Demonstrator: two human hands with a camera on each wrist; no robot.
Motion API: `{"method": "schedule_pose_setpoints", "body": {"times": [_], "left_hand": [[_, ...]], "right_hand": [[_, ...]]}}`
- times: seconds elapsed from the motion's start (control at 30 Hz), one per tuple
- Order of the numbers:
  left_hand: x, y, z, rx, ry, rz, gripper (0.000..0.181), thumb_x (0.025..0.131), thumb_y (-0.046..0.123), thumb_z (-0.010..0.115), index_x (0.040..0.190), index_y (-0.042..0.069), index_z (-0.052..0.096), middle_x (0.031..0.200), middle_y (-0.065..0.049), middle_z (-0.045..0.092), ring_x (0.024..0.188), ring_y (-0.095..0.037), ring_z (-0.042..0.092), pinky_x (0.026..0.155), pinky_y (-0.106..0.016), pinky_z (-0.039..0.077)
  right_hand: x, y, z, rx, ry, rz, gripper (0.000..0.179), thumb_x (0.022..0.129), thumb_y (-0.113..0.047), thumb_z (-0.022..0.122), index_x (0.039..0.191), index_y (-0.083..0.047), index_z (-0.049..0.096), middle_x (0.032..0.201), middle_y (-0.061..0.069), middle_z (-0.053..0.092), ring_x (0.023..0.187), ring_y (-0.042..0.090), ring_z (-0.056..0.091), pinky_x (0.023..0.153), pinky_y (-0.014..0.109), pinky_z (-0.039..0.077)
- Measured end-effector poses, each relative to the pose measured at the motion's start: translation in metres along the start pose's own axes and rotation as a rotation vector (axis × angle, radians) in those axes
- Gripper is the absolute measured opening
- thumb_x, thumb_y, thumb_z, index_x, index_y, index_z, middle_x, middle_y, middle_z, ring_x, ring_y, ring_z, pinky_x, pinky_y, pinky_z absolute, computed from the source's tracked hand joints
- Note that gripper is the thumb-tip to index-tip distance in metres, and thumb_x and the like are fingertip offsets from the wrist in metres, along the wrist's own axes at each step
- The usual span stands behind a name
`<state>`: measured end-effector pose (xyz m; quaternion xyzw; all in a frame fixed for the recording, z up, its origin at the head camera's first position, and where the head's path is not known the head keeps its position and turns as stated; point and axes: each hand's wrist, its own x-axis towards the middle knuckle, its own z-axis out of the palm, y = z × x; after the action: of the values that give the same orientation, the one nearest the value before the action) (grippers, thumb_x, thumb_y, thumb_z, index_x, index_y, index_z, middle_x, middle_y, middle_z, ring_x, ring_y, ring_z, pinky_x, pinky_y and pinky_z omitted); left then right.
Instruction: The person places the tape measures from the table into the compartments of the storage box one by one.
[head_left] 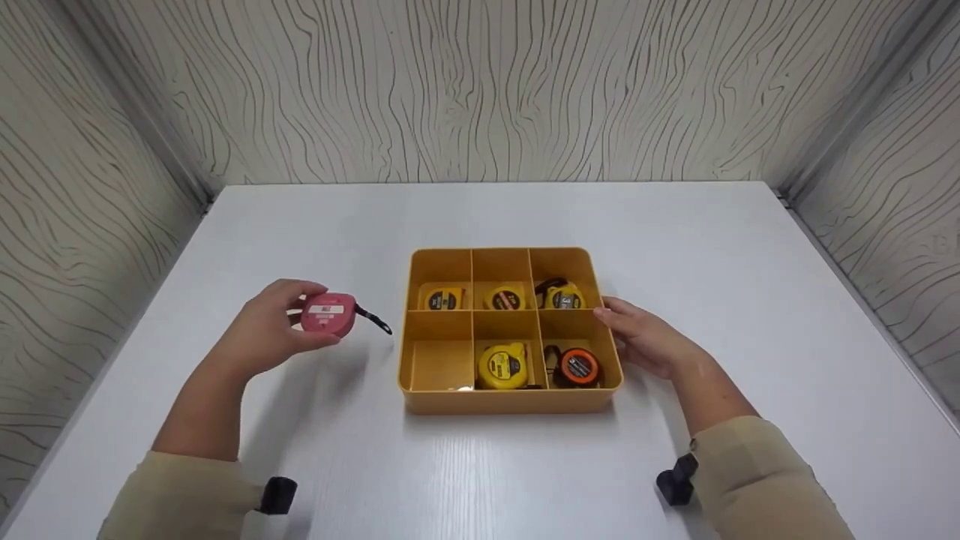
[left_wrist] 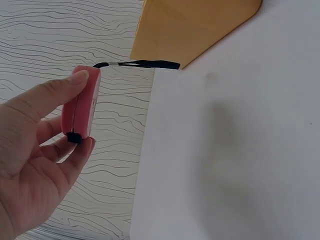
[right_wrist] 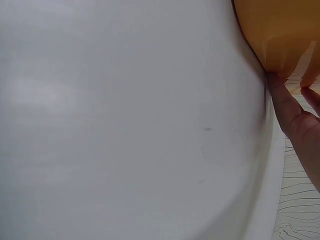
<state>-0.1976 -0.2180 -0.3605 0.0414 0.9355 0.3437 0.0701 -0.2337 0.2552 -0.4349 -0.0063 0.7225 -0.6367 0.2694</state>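
My left hand (head_left: 274,326) pinches a pink tape measure (head_left: 328,315) between thumb and fingers, above the table to the left of the box. A black wrist strap (head_left: 373,319) hangs from its right side; in the left wrist view the tape measure (left_wrist: 81,102) appears edge-on. A yellow-tan divided box (head_left: 510,403) has two rows of three compartments. My right hand (head_left: 649,337) holds the box's right side, thumb over the rim and other fingers against the outer wall. In the right wrist view, fingertips meet the box wall (right_wrist: 280,35) near its bottom edge.
Yellow tape measures sit in the back-left (head_left: 446,298), back-middle (head_left: 505,298), back-right (head_left: 566,297) and front-middle (head_left: 504,366) compartments. A black-and-orange one (head_left: 578,367) lies front-right. The front-left compartment (head_left: 441,364) shows its bare floor. Wood-patterned walls (head_left: 480,90) enclose the white table (head_left: 465,480).
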Motion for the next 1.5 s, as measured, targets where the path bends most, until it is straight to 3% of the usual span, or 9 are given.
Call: {"method": "schedule_pose_setpoints", "body": {"times": [0.27, 0.4, 0.6, 0.93, 1.23, 1.5], "left_hand": [[-0.002, 0.019, -0.014, 0.021, -0.01, 0.038, 0.073, 0.07, 0.032, 0.079, 0.13, 0.011, 0.043, 0.128, -0.009, 0.043, 0.115, -0.033, 0.047, 0.083, -0.044, 0.051], [-0.004, 0.028, -0.019, -0.002, -0.008, 0.09, 0.071, 0.07, 0.03, 0.079, 0.129, 0.01, 0.045, 0.128, -0.009, 0.043, 0.113, -0.032, 0.049, 0.084, -0.043, 0.05], [-0.007, 0.041, -0.02, -0.021, -0.021, 0.147, 0.068, 0.069, 0.029, 0.08, 0.125, 0.009, 0.047, 0.125, -0.008, 0.045, 0.112, -0.029, 0.05, 0.086, -0.041, 0.05], [-0.004, 0.055, -0.008, 0.003, -0.083, 0.148, 0.069, 0.066, 0.031, 0.082, 0.122, 0.013, 0.048, 0.122, -0.004, 0.047, 0.115, -0.026, 0.047, 0.084, -0.04, 0.051], [-0.001, 0.066, 0.013, -0.001, -0.129, 0.126, 0.067, 0.064, 0.03, 0.083, 0.12, 0.016, 0.05, 0.119, -0.001, 0.048, 0.112, -0.023, 0.049, 0.083, -0.037, 0.051], [0.003, 0.077, 0.029, -0.007, -0.159, 0.168, 0.061, 0.065, 0.025, 0.083, 0.117, 0.014, 0.052, 0.112, 0.001, 0.05, 0.108, -0.018, 0.05, 0.087, -0.034, 0.05]], "right_hand": [[0.0, 0.0, -0.001, 0.01, 0.002, 0.005, 0.069, 0.091, -0.042, 0.05, 0.146, -0.016, 0.019, 0.148, 0.014, 0.024, 0.136, 0.031, 0.021, 0.102, 0.048, 0.032], [0.0, 0.0, -0.001, 0.017, -0.001, 0.002, 0.068, 0.091, -0.041, 0.051, 0.146, -0.015, 0.02, 0.147, 0.014, 0.026, 0.134, 0.03, 0.025, 0.101, 0.045, 0.036], [0.0, 0.0, 0.0, 0.015, 0.001, 0.004, 0.069, 0.09, -0.042, 0.052, 0.146, -0.016, 0.021, 0.147, 0.013, 0.027, 0.134, 0.029, 0.027, 0.099, 0.043, 0.038], [0.001, 0.001, -0.001, 0.016, -0.003, -0.006, 0.069, 0.09, -0.042, 0.052, 0.146, -0.015, 0.022, 0.147, 0.013, 0.026, 0.135, 0.029, 0.024, 0.102, 0.046, 0.033], [0.0, 0.001, 0.0, 0.03, 0.011, 0.011, 0.07, 0.089, -0.043, 0.054, 0.146, -0.016, 0.023, 0.147, 0.012, 0.027, 0.134, 0.03, 0.026, 0.102, 0.047, 0.033], [0.0, 0.0, 0.0, 0.003, 0.007, 0.012, 0.074, 0.088, -0.045, 0.055, 0.146, -0.015, 0.021, 0.149, 0.012, 0.023, 0.136, 0.029, 0.02, 0.102, 0.048, 0.033]]}}
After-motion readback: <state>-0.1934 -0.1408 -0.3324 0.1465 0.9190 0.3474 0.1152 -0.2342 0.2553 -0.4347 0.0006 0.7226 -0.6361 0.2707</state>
